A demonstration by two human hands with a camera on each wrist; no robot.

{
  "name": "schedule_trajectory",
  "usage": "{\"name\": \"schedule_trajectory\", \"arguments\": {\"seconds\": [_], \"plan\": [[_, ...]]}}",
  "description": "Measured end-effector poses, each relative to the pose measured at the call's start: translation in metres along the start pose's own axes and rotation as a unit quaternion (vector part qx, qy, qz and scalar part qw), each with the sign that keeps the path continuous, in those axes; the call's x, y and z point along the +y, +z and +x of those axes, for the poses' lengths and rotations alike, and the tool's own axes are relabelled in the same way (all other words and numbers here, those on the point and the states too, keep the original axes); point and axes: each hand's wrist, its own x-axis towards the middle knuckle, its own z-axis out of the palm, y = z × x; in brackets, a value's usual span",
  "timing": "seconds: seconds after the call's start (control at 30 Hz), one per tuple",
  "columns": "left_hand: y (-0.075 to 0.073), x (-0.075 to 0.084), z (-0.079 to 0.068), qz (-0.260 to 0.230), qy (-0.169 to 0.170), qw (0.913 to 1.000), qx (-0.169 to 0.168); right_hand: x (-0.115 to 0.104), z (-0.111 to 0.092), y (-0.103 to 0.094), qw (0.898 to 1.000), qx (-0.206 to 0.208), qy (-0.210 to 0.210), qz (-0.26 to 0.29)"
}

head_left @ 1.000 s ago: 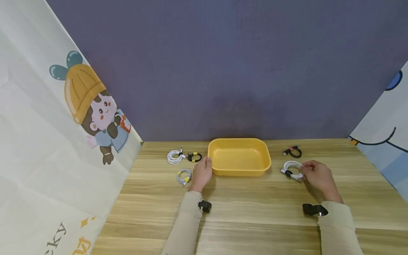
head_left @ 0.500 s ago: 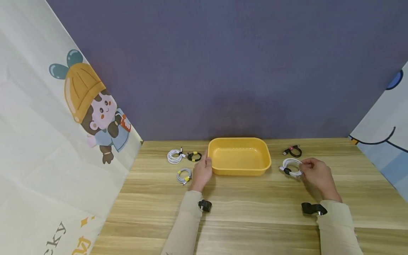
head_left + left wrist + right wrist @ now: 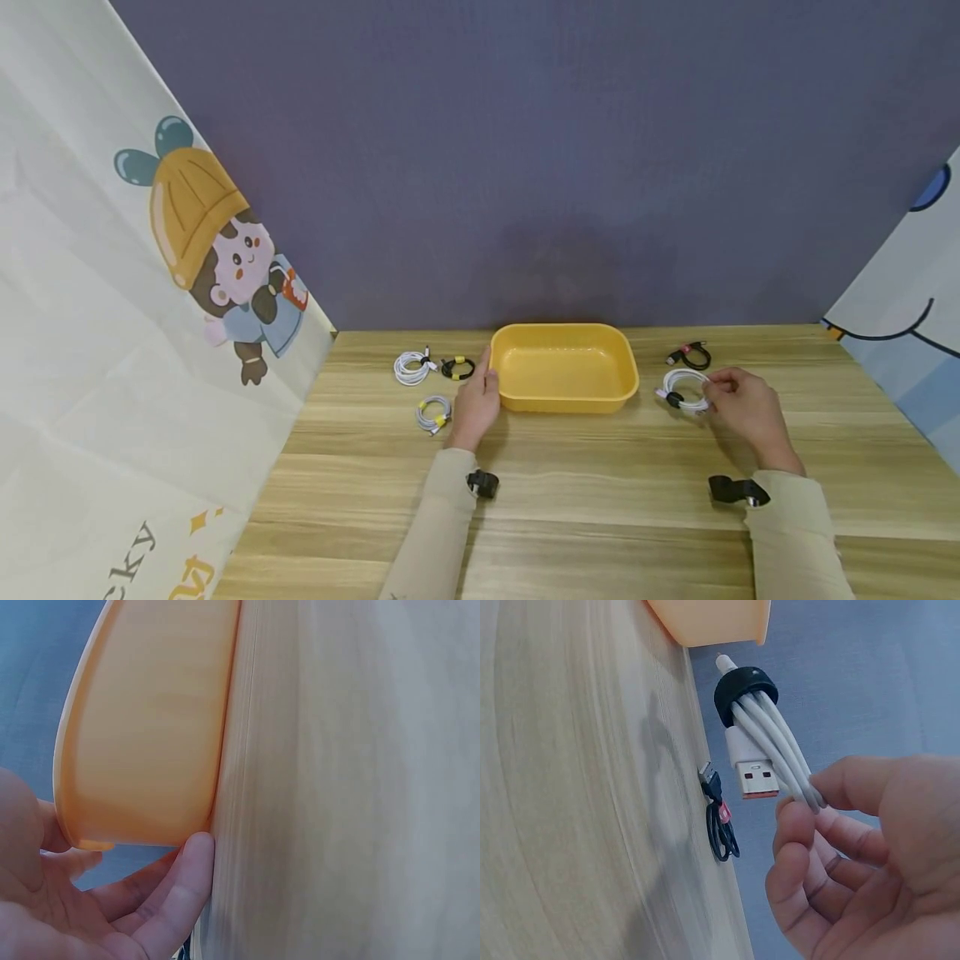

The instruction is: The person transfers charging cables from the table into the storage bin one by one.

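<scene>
In the head view my right hand (image 3: 750, 412) pinches a coiled white USB cable (image 3: 672, 383) between thumb and fingertips. The right wrist view shows this cable held off the table, its metal USB plug (image 3: 757, 780) hanging below a black strap (image 3: 744, 690). My left hand (image 3: 476, 408) lies along the left end of a yellow plastic basin (image 3: 570, 406), its fingers fairly straight. Up close in the left wrist view, the thumb is at the basin's rim (image 3: 61, 750) and a fingertip (image 3: 199, 851) is low by the wall, near the tabletop.
Left of the basin lie a coiled white cable (image 3: 408, 379), a small black cable (image 3: 447, 372) with yellow ties and a grey cable (image 3: 420, 421). A black USB cable (image 3: 705, 364) with a pink tie lies at right. A dark blue panel (image 3: 562, 167) stands behind the wooden table (image 3: 600, 517).
My right hand has moved slightly up and left in the head view, carrying the white USB cable along. The left hand and basin stay practically where they were.
</scene>
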Motion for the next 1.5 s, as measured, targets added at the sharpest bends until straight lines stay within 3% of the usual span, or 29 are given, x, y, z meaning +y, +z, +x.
{"name": "schedule_trajectory", "arguments": {"seconds": [0.4, 1.07, 1.5], "plan": [[-0.001, 0.0, 0.0, -0.001, -0.001, 1.0, -0.002, -0.009, -0.003, -0.001, 1.0, -0.007, 0.012, 0.012], [-0.002, 0.002, -0.002, 0.004, -0.003, 1.0, 0.005, -0.021, -0.004, 0.0, 1.0, 0.01, -0.009, 0.005], [-0.004, 0.003, -0.004, -0.008, 0.011, 0.9998, -0.012, -0.026, -0.006, -0.001, 1.0, -0.002, -0.002, 0.021]]}}
